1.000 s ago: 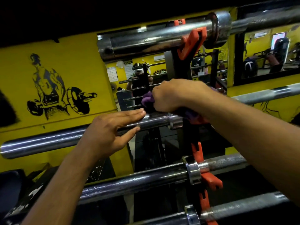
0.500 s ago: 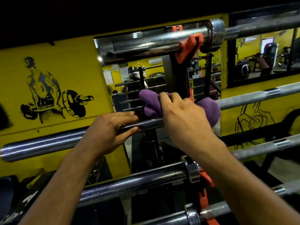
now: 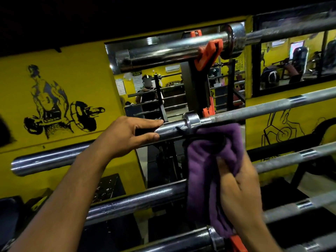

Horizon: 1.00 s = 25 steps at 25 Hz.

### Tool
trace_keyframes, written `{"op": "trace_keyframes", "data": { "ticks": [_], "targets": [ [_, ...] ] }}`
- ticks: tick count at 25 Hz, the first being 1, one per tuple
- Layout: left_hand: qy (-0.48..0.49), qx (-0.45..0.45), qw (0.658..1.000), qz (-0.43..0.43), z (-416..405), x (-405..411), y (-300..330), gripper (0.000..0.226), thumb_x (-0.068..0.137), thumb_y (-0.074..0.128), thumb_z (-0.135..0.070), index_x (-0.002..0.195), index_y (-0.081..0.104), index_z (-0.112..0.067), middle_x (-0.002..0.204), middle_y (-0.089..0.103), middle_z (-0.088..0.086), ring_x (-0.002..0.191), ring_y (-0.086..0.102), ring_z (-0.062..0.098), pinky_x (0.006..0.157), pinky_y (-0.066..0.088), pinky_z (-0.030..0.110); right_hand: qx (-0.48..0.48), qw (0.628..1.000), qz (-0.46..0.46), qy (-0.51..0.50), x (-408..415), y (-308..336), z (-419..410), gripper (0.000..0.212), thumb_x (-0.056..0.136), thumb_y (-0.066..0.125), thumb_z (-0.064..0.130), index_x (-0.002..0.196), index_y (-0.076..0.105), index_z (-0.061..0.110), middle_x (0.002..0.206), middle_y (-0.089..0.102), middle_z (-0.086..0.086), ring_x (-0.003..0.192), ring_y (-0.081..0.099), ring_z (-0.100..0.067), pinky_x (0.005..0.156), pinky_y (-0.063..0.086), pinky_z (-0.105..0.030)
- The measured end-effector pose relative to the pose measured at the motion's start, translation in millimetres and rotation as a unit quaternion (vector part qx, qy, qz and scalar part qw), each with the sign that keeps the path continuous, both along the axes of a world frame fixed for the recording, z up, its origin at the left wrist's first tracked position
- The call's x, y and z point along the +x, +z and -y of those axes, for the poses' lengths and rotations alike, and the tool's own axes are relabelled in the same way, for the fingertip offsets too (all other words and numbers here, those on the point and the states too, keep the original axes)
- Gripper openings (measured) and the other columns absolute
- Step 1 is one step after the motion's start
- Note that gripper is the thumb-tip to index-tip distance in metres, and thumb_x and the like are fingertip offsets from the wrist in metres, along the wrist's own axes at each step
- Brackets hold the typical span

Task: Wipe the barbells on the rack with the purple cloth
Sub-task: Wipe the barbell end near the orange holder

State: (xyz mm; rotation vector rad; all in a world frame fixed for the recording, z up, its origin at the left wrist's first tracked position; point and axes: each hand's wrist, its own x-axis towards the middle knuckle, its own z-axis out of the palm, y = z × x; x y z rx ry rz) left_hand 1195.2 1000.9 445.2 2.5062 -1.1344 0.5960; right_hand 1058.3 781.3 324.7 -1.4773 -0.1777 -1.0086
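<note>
Several chrome barbells lie across a black rack upright (image 3: 195, 84) with orange hooks (image 3: 209, 53). My left hand (image 3: 127, 135) rests on the sleeve of the second barbell (image 3: 254, 110) from the top, fingers straight over it and thumb under it. My right hand (image 3: 238, 184) grips the purple cloth (image 3: 203, 179) just below that bar's collar. The cloth hangs down in front of the upright and covers part of the third barbell (image 3: 138, 200). The top barbell (image 3: 172, 50) sits above both hands.
A yellow wall (image 3: 81, 84) with black weightlifter drawings stands close behind the rack. Mirror panels (image 3: 174, 91) in it reflect the gym and a person. A lower barbell (image 3: 181, 240) crosses the bottom of the view.
My right hand has dropped from on top of the second bar to below it, drawing the cloth down off the bar. My left hand stays on the sleeve.
</note>
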Motion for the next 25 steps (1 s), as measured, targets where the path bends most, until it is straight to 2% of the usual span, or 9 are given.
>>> {"op": "trace_keyframes", "data": {
  "ticks": [2, 4, 6, 7, 10, 15, 19, 23, 25],
  "targets": [
    [0.002, -0.003, 1.0, -0.022, 0, -1, 1, 0.053, 0.079, 0.061, -0.056, 0.13, 0.059, -0.044, 0.129, 0.057, -0.03, 0.12, 0.052, -0.013, 0.098, 0.041, 0.013, 0.022, 0.992, 0.075, -0.098, 8, 0, -8, 0.034, 0.1, 0.05, -0.004, 0.127, 0.053, 0.016, 0.114, 0.066, -0.002, 0.099, 0.057, 0.013, 0.079, 0.044, -0.002],
    [0.001, -0.008, 1.0, -0.025, 1, -3, 1, 0.052, 0.079, 0.062, -0.054, 0.13, 0.06, -0.043, 0.128, 0.056, -0.032, 0.12, 0.052, -0.014, 0.098, 0.042, 0.013, -0.035, 0.969, 0.155, -0.191, 24, 4, -19, 0.034, 0.095, 0.049, -0.009, 0.129, 0.05, -0.01, 0.13, 0.047, -0.028, 0.125, 0.049, -0.001, 0.098, 0.048, -0.018],
    [-0.001, -0.016, 0.999, -0.033, 1, -4, 1, 0.049, 0.08, 0.065, -0.051, 0.129, 0.061, -0.044, 0.127, 0.057, -0.032, 0.119, 0.052, -0.015, 0.098, 0.043, 0.013, -0.103, 0.952, 0.18, -0.228, 48, 10, -26, 0.05, 0.093, 0.047, -0.008, 0.143, 0.042, -0.009, 0.148, 0.033, -0.026, 0.142, 0.037, -0.032, 0.111, 0.042, -0.048],
    [-0.002, -0.017, 0.999, -0.036, 1, -4, 1, 0.048, 0.081, 0.066, -0.05, 0.128, 0.061, -0.044, 0.127, 0.057, -0.032, 0.119, 0.052, -0.016, 0.098, 0.043, 0.014, -0.135, 0.947, 0.158, -0.244, 58, 13, -29, 0.058, 0.091, 0.046, -0.004, 0.148, 0.038, -0.003, 0.153, 0.03, -0.019, 0.146, 0.031, -0.037, 0.115, 0.037, -0.053],
    [-0.002, -0.026, 0.999, -0.034, 0, -2, 0, 0.046, 0.082, 0.067, -0.05, 0.128, 0.063, -0.045, 0.128, 0.059, -0.031, 0.12, 0.053, -0.014, 0.099, 0.045, 0.017, -0.195, 0.953, 0.054, -0.224, 86, 15, -31, 0.075, 0.086, 0.054, -0.004, 0.156, 0.029, 0.007, 0.16, 0.029, -0.008, 0.151, 0.024, -0.026, 0.118, 0.035, -0.048],
    [0.001, -0.015, 1.0, -0.026, 0, 0, 0, 0.047, 0.083, 0.063, -0.054, 0.129, 0.062, -0.045, 0.128, 0.058, -0.031, 0.121, 0.05, -0.016, 0.101, 0.042, 0.016, -0.004, 0.994, 0.008, -0.111, 77, -6, -37, 0.067, 0.085, 0.054, -0.014, 0.147, 0.038, 0.006, 0.14, 0.047, -0.006, 0.13, 0.046, -0.016, 0.11, 0.039, -0.022],
    [0.005, -0.016, 1.0, -0.021, 0, 1, 0, 0.045, 0.083, 0.063, -0.053, 0.127, 0.061, -0.047, 0.124, 0.055, -0.036, 0.121, 0.048, -0.018, 0.1, 0.039, 0.013, 0.091, 0.993, -0.072, -0.028, 79, -23, -33, 0.061, 0.088, 0.051, 0.0, 0.145, 0.041, 0.022, 0.127, 0.056, -0.001, 0.118, 0.057, -0.018, 0.104, 0.049, -0.042],
    [0.002, -0.014, 1.0, -0.02, 1, 0, 0, 0.044, 0.083, 0.064, -0.053, 0.127, 0.06, -0.048, 0.126, 0.056, -0.034, 0.122, 0.049, -0.016, 0.102, 0.04, 0.017, 0.169, 0.971, -0.161, 0.06, 92, -13, -18, 0.031, 0.087, 0.051, 0.004, 0.113, 0.06, 0.018, 0.094, 0.069, -0.017, 0.081, 0.068, -0.029, 0.065, 0.054, -0.033],
    [0.005, -0.014, 1.0, -0.021, 0, -2, 1, 0.044, 0.083, 0.064, -0.053, 0.127, 0.06, -0.049, 0.126, 0.056, -0.035, 0.122, 0.049, -0.017, 0.103, 0.041, 0.018, 0.172, 0.962, -0.179, 0.112, 85, -8, -13, 0.016, 0.09, 0.05, 0.005, 0.099, 0.061, 0.012, 0.085, 0.068, -0.025, 0.07, 0.064, -0.031, 0.057, 0.052, -0.038]
  ]
}}
